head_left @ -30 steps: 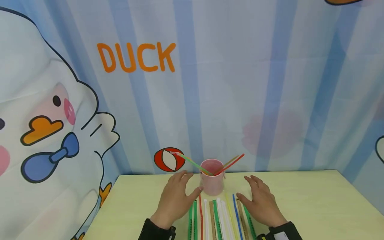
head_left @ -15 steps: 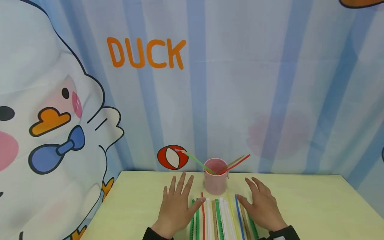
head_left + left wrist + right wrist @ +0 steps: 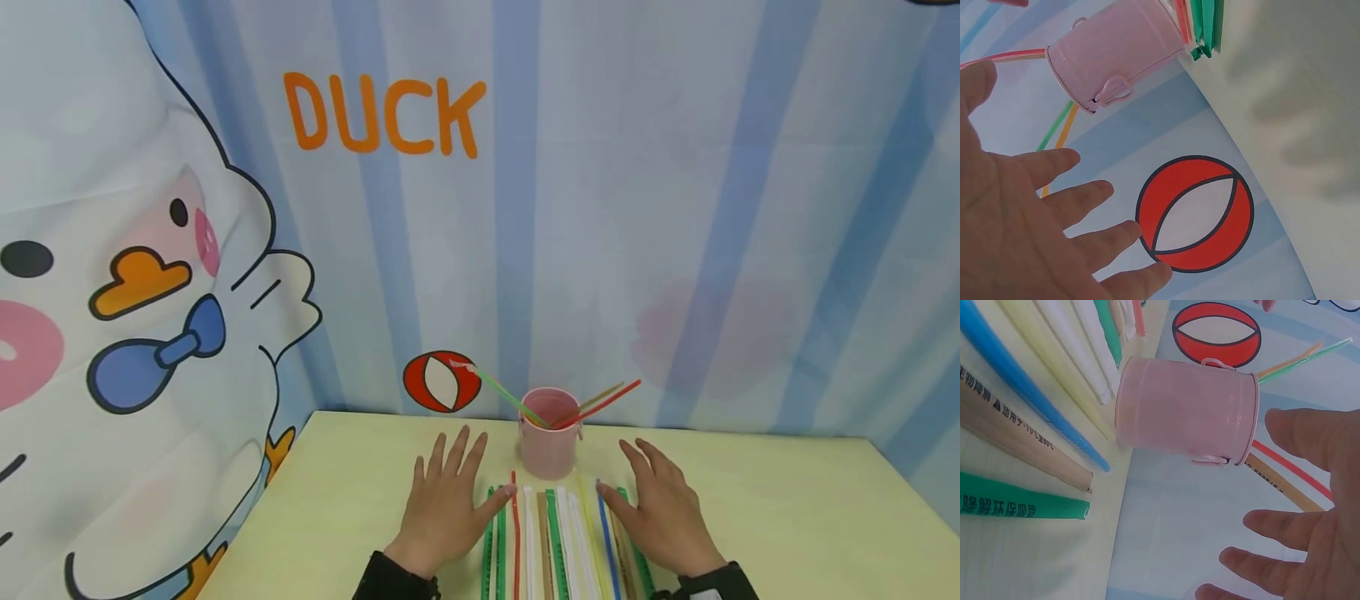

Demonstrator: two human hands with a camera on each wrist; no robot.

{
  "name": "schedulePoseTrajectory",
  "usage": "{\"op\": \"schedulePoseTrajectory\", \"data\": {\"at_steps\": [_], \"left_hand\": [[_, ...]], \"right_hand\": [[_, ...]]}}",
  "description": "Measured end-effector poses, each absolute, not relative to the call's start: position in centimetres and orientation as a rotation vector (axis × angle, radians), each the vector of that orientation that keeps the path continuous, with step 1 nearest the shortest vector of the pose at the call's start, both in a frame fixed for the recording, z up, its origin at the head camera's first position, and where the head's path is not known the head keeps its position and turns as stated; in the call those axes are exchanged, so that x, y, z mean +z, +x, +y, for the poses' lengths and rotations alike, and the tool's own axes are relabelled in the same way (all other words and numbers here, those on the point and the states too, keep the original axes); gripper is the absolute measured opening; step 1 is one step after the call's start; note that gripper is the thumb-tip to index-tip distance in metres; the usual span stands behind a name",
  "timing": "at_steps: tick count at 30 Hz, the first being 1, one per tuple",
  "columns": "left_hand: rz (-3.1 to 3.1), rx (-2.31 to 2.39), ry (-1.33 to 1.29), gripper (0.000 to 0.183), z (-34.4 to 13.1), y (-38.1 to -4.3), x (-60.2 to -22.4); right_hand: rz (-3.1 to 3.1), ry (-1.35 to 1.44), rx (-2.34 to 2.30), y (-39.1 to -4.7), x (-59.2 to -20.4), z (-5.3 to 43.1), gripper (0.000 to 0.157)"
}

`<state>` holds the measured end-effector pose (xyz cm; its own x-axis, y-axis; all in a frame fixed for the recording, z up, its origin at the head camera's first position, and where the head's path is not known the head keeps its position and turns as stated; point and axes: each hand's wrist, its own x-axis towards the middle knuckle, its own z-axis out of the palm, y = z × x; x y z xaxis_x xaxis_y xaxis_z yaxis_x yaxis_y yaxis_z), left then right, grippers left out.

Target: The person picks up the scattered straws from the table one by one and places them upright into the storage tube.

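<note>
In the head view a small pink bucket (image 3: 547, 454) stands near the table's back edge. Straws lean out of it, a green straw (image 3: 501, 388) to the left and a red straw (image 3: 611, 401) to the right. A row of straws lies in front, among them a red straw (image 3: 517, 533), a blue straw (image 3: 607, 542) and several paper-wrapped ones. My left hand (image 3: 446, 512) spreads its fingers at the row's left side, thumb over the straws. At the right side is my right hand (image 3: 663, 510), fingers apart, thumb near the blue straw. Neither hand holds anything.
The pale yellow table (image 3: 810, 517) extends to both sides of the row. Behind it hangs a blue striped curtain (image 3: 600, 208) printed with a duck (image 3: 135, 458) and a red and white ball (image 3: 441, 382).
My left hand has spread its fingers and drawn back slightly from the bucket's side. The right hand has hardly moved. The head view has shifted a little, carrying the scene rightward.
</note>
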<state>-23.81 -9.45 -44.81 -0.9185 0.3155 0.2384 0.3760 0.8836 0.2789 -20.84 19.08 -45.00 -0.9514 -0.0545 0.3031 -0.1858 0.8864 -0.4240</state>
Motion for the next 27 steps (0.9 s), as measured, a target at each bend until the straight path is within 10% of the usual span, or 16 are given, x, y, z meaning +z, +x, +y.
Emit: {"op": "schedulePoseTrajectory", "data": {"at_steps": [27], "left_hand": [[-2.896,-0.524,-0.537,0.083,-9.4,-23.5,-44.4]], "right_hand": [[-2.81,0.092,0.728,-20.8,-43.9,20.3,0.066]]}}
